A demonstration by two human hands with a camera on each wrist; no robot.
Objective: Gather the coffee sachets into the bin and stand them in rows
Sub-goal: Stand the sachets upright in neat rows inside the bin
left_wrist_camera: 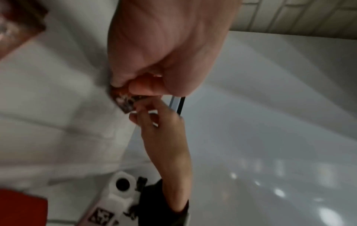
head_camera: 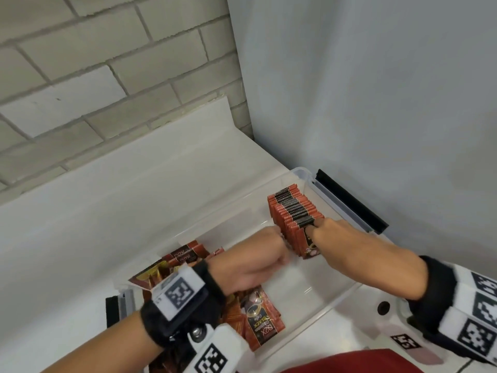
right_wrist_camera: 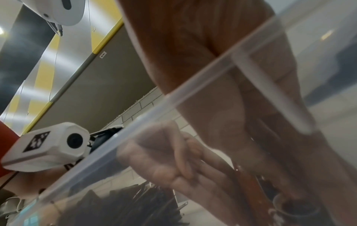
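Note:
A clear plastic bin [head_camera: 309, 281] sits on a white counter. At its far right end a tight row of red coffee sachets [head_camera: 293, 211] stands upright. My right hand [head_camera: 313, 231] reaches over the bin's rim [right_wrist_camera: 173, 97], and its fingers curl over the top of the nearest sachet [head_camera: 309, 247] in the row. My left hand [head_camera: 279, 254] is curled against the left side of that same end. In the left wrist view its fingertips [left_wrist_camera: 144, 85] pinch the sachet's edge [left_wrist_camera: 123, 102], just above the right hand [left_wrist_camera: 150, 116]. Loose sachets [head_camera: 258, 321] lie flat in the bin's near left part.
A brick wall stands behind the counter [head_camera: 134, 197], and a grey wall [head_camera: 376, 103] runs close along the bin's right end. Black latches sit on the bin's right end [head_camera: 352, 201] and left end [head_camera: 111, 310]. A printed marker [head_camera: 404, 341] lies on the counter near a red garment [head_camera: 349, 362].

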